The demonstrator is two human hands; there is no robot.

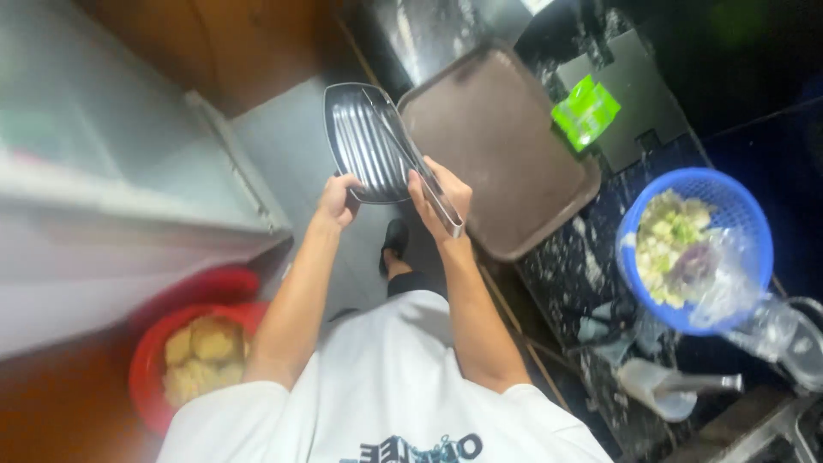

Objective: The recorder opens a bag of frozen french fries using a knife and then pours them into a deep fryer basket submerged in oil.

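Note:
I hold a ridged, oval steel platter [364,141] out in front of me, above the floor. My left hand [339,199] grips its near left rim. At the platter's near right edge, my right hand [441,201] is closed around a pair of long steel tongs [416,163]. The tongs lie diagonally across the platter's right side, and their handle end sticks out past my wrist. The platter looks empty.
A brown serving tray [506,146] lies on the dark speckled counter [566,266] to the right, beside a green packet [585,111]. A blue basket [733,201] holds chopped vegetables and plastic wrap. On the floor at lower left is a red tub [150,377] of yellowish pieces. A pale cabinet [129,197] stands left.

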